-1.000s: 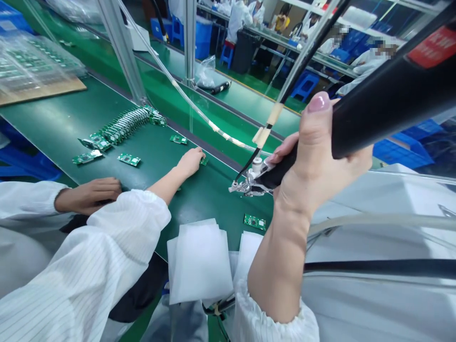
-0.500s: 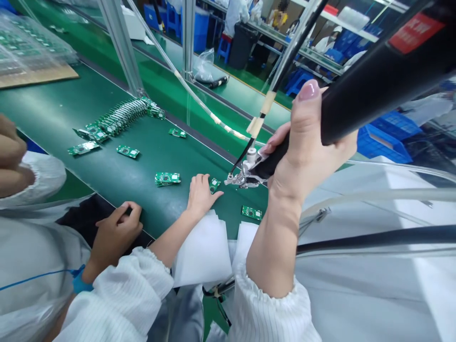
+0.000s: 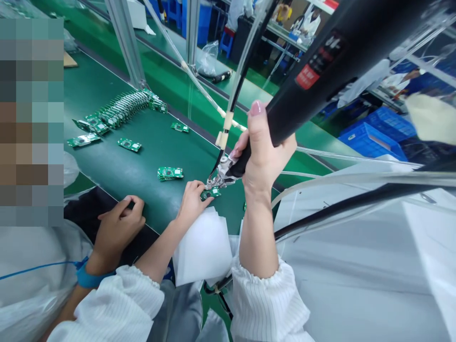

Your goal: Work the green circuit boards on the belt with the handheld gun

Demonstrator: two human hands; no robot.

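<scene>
My left hand [image 3: 194, 200] pinches a small green circuit board [image 3: 213, 192] by its left end, low over the bench. My right hand [image 3: 265, 149] is wrapped round the thick black powered screwdriver [image 3: 299, 97], which slants down to the left. Its metal nose [image 3: 219, 176] meets the far edge of the board; whether it touches cannot be made out. A thin black and clear feed tube [image 3: 233, 107] runs up from that nose. To the left of my left hand lies a small stack of circuit boards [image 3: 170, 173].
On the green bench [image 3: 142, 135], a long row of circuit boards [image 3: 123, 111] leans near the back rail, with loose boards around it. A co-worker's hand [image 3: 121, 223] with a blue wrist strap rests at the near edge. White sheets [image 3: 203, 247] hang before me. Hoses cross on the right.
The screwdriver and my right hand have moved left and down, bringing the nose to the board. My left hand has shifted slightly left and now grips the board, which has turned more level.
</scene>
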